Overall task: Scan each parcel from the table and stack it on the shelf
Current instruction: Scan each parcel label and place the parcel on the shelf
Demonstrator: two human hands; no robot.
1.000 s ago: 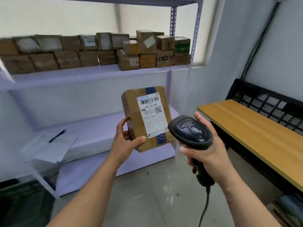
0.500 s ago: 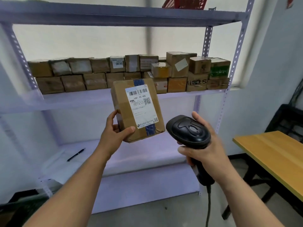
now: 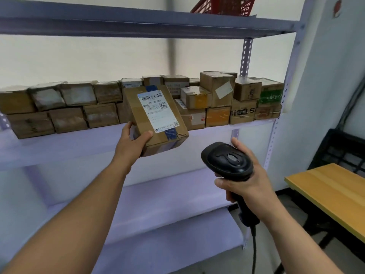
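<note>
Left hand (image 3: 132, 144) grips the parcel (image 3: 156, 119) before the shelf (image 3: 79, 143), stacked boxes (image 3: 215, 99) crowding behind; right hand (image 3: 249, 182) clutches the scanner (image 3: 227, 160), table (image 3: 331, 192) right.

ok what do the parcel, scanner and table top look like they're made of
parcel: brown cardboard, matte, with creased edges, blue tape and a white paper label. scanner: likely black moulded plastic, faint sheen on its head. table top: yellowish wood or wood-look laminate, smooth, with straight grain lines; which one, the view can't settle.
</note>
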